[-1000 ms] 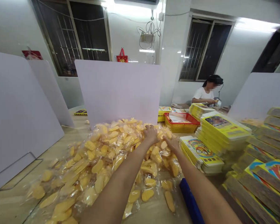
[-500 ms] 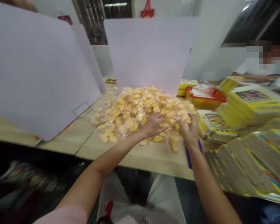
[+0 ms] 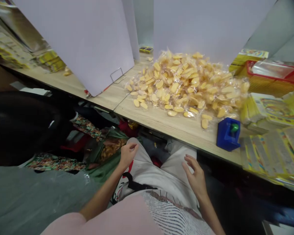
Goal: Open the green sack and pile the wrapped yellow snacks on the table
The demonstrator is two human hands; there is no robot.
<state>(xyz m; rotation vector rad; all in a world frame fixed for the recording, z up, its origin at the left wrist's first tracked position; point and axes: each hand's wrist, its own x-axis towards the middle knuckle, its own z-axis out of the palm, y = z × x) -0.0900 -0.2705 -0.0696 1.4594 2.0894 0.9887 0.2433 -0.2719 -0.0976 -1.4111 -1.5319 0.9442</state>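
My left hand (image 3: 128,156) hangs over my light trousers (image 3: 176,169) with its fingers loosely curled and nothing in them. My right hand (image 3: 194,174) is above the other thigh, fingers spread and empty. Both hands are below the table edge and touch nothing on it. Beyond them, a heap of yellow slices in clear wrappers (image 3: 183,85) lies on the wooden table (image 3: 161,122). A few packets have strayed towards the front edge. A blue block with a green knob (image 3: 227,133) stands to the heap's right.
White partition boards (image 3: 75,42) rise behind the heap, one with a wire stand (image 3: 117,75). To the right are a red-rimmed yellow basket (image 3: 274,76) and stacks of yellow printed cards (image 3: 271,153). A black bag (image 3: 22,124) and patterned cloth (image 3: 56,163) lie at lower left.
My hands have left the heap and dropped back past the table edge to my lap. The view has tilted down, bringing the blue block fully into sight. The heap looks spread as before.
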